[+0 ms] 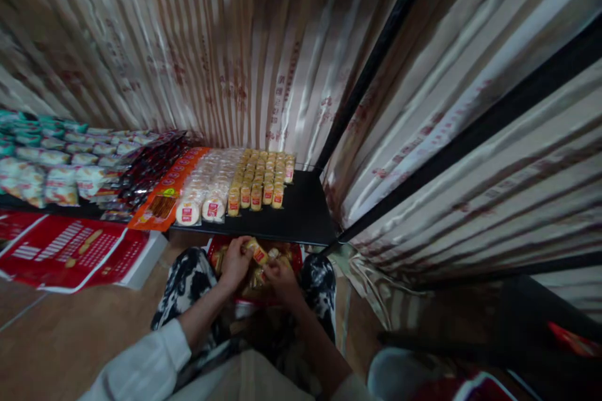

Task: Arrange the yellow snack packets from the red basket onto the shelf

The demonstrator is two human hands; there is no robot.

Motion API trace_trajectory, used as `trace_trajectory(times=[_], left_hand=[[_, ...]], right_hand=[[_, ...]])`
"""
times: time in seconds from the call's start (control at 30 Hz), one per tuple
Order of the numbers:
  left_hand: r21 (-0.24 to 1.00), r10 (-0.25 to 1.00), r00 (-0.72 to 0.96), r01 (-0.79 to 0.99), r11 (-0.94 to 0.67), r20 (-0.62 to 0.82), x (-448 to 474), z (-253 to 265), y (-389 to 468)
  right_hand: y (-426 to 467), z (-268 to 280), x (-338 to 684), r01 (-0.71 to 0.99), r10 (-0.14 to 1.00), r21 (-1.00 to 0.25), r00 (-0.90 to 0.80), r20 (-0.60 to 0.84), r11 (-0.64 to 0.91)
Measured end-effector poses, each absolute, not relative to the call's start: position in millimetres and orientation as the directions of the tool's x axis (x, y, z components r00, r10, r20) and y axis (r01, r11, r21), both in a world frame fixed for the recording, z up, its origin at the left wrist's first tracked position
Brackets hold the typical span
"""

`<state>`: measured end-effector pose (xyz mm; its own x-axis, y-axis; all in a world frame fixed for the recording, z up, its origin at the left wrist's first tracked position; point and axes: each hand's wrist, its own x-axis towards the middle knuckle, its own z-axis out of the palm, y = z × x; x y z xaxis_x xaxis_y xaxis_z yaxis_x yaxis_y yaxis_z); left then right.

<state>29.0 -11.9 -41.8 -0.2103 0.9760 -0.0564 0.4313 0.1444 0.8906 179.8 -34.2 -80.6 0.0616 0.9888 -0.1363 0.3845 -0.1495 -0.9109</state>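
Observation:
A small yellow wrapped snack cake (258,253) with a red label is held up between my hands, over an opened red box (297,255). My left hand (236,261) pinches its upper left end. At its lower right end are the closed fingertips of my right hand (281,278), which seem to grip the wrapper's edge. More yellow wrapped pieces (254,277) lie in the box between my knees, partly covered by my hands. Just beyond, similar yellow snack cakes (256,194) stand in rows on a black shelf (308,207).
Left along the shelf are round white packets (213,208), an orange bag (162,203), dark packets (150,169) and white pouches (61,182). A red carton (70,250) lies on the floor at left. Black poles (371,69) and a printed curtain (282,75) stand behind and right.

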Motion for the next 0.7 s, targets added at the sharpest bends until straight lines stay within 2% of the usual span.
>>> trace_trajectory(times=[0.07, 0.13, 0.23, 0.5, 0.7], left_hand=[[0.888, 0.987, -0.161, 0.455, 0.064, 0.011, 32.5, -27.7, -5.2], [0.876, 0.991, -0.112, 0.482, -0.010, 0.073, 38.6, -12.7, 2.7], [0.854, 0.990, -0.045, 0.513, -0.089, 0.130, 52.7, 5.9, 17.1], [0.853, 0.982, 0.090, 0.487, -0.188, 0.165, 98.5, 23.2, 59.3], [0.865, 0.985, 0.087, 0.473, -0.171, 0.147, 129.9, 30.7, 92.3]], right_hand=[[-26.0, -64.8, 194.7, 0.497, 0.991, -0.861, 0.121, -0.049, -0.104], [-16.6, -47.7, 205.9, 0.566, 0.992, -0.824, 0.107, 0.071, -0.002], [-2.0, -27.7, 214.1, 0.515, 0.988, -0.851, 0.045, 0.148, 0.104], [38.7, -29.1, 230.7, 0.400, 0.984, -0.912, 0.102, 0.145, 0.092], [73.5, -41.4, 249.2, 0.112, 0.987, -0.993, 0.150, 0.054, 0.037]])
